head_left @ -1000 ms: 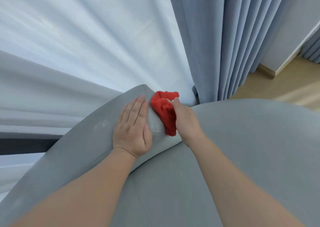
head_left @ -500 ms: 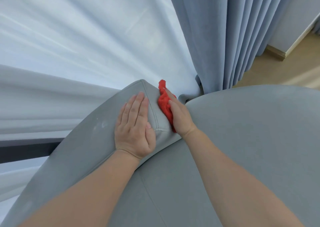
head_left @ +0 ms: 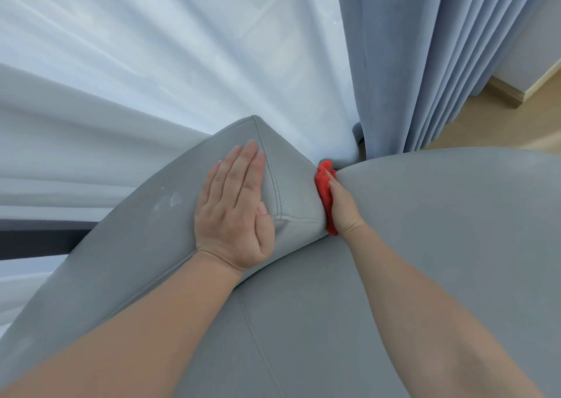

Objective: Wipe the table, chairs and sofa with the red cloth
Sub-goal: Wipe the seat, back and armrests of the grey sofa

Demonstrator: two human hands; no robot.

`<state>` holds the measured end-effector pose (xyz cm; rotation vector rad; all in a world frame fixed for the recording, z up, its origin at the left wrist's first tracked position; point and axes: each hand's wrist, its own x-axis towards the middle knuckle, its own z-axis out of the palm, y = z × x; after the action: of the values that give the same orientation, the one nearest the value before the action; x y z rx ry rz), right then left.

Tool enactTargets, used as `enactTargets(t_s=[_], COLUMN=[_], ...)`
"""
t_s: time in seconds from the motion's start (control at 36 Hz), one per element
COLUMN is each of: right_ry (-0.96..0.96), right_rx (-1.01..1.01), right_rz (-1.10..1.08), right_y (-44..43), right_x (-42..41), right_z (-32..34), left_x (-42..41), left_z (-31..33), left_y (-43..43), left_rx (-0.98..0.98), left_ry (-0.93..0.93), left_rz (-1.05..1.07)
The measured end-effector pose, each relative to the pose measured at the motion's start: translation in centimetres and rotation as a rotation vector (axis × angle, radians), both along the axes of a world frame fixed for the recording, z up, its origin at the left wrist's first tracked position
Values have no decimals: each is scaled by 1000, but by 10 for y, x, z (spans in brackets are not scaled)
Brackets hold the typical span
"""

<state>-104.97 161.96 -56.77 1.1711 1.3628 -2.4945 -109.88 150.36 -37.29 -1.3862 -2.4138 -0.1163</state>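
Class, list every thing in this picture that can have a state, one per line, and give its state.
red cloth: bunched, wedged between the cushion and the rest of the sofa.
right hand: fingers straight, presses the red cloth against the cushion's side.
left hand: flat on the cushion, fingers straight and together.
blue curtain: gathered in folds.
white curtain: spread wide behind the sofa.

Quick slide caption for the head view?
Left hand flat on grey sofa cushion; right hand presses red cloth into the gap beside it.
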Motion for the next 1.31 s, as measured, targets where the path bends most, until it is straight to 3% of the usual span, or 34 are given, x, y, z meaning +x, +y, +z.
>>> enactTargets(t_s=[0.44,0.53,0.64,0.78,0.97,1.14,1.31], right_ry=[590,563,435,231,123,50,43], right_rx=[355,594,1106,1609,1791,1844,1897], right_rz=[153,253,485,740,885,886,948], right_y=[9,8,10,-10,-37,-49,-92], right_x=[5,13,17,0,-8,-13,-26], right_z=[155,176,197,220,233,237,242], left_x=[12,21,47,64,51,36,37], left_z=[18,29,45,56,27,22,21], left_y=[7,5,-33,-124,-214,-222,-216], left_rx=[-81,-24,180,85,-349,-346,-379], left_ry=[-171,-291,-393,-346,-342,-571,-668], left_rz=[73,100,208,355,629,581,574])
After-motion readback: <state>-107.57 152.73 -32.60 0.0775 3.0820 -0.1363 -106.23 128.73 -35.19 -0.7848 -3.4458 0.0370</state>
